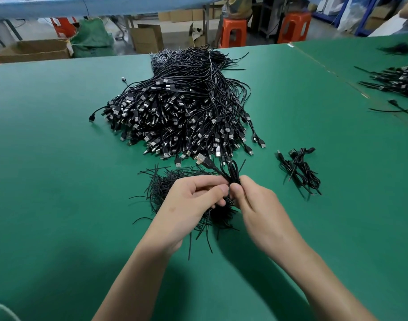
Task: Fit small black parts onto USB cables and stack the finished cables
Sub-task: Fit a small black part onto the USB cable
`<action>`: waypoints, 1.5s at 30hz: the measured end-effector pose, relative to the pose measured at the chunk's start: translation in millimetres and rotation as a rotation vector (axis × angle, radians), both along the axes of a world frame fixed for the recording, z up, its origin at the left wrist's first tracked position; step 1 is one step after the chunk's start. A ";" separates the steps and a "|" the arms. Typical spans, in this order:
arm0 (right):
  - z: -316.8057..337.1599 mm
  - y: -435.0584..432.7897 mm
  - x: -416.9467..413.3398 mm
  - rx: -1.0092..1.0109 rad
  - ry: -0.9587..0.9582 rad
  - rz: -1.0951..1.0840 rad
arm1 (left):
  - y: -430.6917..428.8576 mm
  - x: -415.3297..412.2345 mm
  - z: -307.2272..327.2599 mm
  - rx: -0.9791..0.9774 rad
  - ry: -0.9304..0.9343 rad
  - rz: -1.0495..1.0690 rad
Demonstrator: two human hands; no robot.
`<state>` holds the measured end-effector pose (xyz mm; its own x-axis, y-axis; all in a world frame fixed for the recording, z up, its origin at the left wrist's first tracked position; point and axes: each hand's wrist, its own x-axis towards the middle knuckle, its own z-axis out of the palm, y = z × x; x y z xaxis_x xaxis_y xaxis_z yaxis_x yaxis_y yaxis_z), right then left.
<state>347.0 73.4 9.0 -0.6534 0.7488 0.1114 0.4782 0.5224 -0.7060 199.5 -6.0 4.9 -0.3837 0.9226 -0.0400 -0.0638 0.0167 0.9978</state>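
A big heap of black USB cables (182,107) lies in the middle of the green table (47,158). In front of it sits a loose pile of thin black ties (166,181). Above that pile, my left hand (193,200) and my right hand (256,205) meet and pinch one looped USB cable (230,170) between thumbs and fingers; its metal plug (201,158) points up and left. To the right lies a small stack of bundled cables (299,171).
More cable piles (399,79) lie on the adjoining table at the far right. Beyond the table's far edge stand cardboard boxes (34,50), a green sack (91,38) and orange stools (235,31). A person sits on one stool.
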 end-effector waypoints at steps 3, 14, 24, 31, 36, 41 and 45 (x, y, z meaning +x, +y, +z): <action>2.6 -0.2 2.5 -0.097 0.068 0.014 | -2.9 -5.6 1.7 0.015 0.011 -0.083; 25.1 -4.4 9.8 -0.681 0.290 0.230 | 0.8 -2.5 -6.7 0.170 -0.042 -0.068; 28.6 9.1 23.3 -0.771 0.172 0.359 | -2.2 15.6 -21.5 0.196 -0.079 -0.102; 23.0 11.0 28.1 -0.997 0.172 0.442 | -1.6 17.5 -17.8 0.194 -0.186 -0.152; 13.9 5.8 26.9 -1.221 0.316 0.486 | -1.5 24.8 -13.1 0.193 -0.201 -0.188; 8.4 5.8 29.7 -1.388 0.425 0.582 | -2.6 27.8 -8.6 0.189 -0.148 -0.154; 6.5 7.3 33.0 -1.463 0.459 0.592 | -4.9 22.8 -6.4 0.186 -0.018 -0.198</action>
